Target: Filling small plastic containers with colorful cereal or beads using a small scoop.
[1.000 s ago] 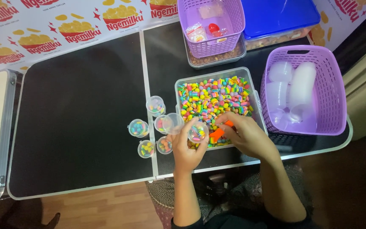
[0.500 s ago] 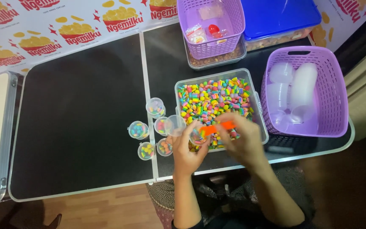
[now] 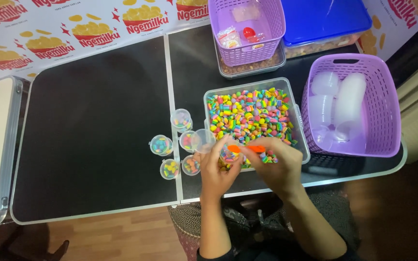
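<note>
The left hand [image 3: 217, 169] wraps its fingers around a small clear cup [image 3: 228, 155], held at the near edge of the tub of rainbow candy [image 3: 248, 112]. The right hand [image 3: 276, 162] pinches an orange scoop [image 3: 246, 149] lying level, its long axis running left to right, tip pointing left over the cup. Five filled cups [image 3: 162, 145] stand on the black worktop [image 3: 88, 135] just left.

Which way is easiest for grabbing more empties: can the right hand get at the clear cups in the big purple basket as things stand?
Probably yes: the purple basket is open-topped beside the right hand, nothing covering the clear cups. But that hand holds an orange scoop.
</note>
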